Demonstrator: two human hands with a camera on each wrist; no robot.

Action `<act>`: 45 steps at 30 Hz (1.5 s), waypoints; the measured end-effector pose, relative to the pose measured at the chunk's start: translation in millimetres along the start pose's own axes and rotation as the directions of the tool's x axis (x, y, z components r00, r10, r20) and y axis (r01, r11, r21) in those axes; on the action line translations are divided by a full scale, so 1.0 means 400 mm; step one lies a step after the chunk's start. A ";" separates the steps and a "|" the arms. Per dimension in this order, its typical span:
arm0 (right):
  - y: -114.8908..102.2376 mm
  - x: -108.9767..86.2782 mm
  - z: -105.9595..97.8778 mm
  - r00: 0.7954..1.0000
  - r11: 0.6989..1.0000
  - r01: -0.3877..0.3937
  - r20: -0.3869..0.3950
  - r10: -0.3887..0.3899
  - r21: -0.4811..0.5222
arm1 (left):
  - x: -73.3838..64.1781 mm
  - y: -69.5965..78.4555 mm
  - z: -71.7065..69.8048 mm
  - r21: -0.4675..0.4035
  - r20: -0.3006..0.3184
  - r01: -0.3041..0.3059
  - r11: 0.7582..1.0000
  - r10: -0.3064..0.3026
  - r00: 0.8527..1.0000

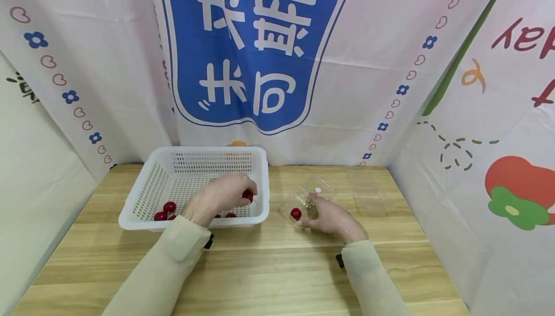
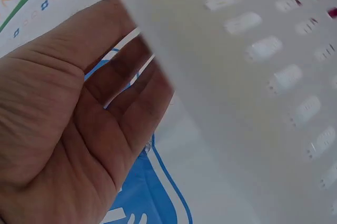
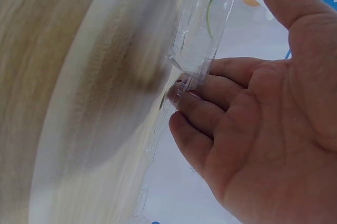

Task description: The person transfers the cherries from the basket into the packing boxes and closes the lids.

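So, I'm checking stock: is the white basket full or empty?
Neither: a few red cherries lie in the white basket, with much of its slotted floor bare.

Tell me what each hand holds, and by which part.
The left hand appears to pinch a cherry by its round body. The right hand touches the clear container at its edge; whether it grips cannot be told.

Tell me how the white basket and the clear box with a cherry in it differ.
The basket is opaque white; the clear box is see-through. The basket is much larger than the clear box. Several cherries lie in the basket, while only one cherry shows in the clear box. Both contain red fruit.
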State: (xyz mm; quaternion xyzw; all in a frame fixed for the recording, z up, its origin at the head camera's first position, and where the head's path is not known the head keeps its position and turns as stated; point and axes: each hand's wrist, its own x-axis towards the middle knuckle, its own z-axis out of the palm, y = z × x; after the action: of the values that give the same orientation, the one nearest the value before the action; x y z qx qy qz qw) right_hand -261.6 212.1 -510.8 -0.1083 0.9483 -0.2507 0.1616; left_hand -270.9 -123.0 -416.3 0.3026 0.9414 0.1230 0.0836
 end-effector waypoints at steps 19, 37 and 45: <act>0.001 0.001 0.002 1.000 1.000 0.003 0.000 -0.003 0.002 | 0.004 0.103 -0.011 0.009 -0.165 -0.056 0.998 0.056 0.985; 0.005 0.002 0.004 1.000 1.000 0.022 -0.003 -0.022 0.013 | 0.066 0.180 0.058 -0.021 -0.205 -0.115 0.993 0.109 0.973; 0.004 0.000 0.002 1.000 1.000 0.021 0.001 -0.021 0.018 | 0.104 0.195 0.095 -0.021 -0.172 -0.076 0.997 0.071 0.983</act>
State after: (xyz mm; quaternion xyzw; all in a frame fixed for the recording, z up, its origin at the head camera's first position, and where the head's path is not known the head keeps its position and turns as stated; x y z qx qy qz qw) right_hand -261.5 213.0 -512.4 -0.1168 0.9448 -0.2607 0.1606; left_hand -252.8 -30.3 -434.0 0.3245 0.9315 0.1643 0.0020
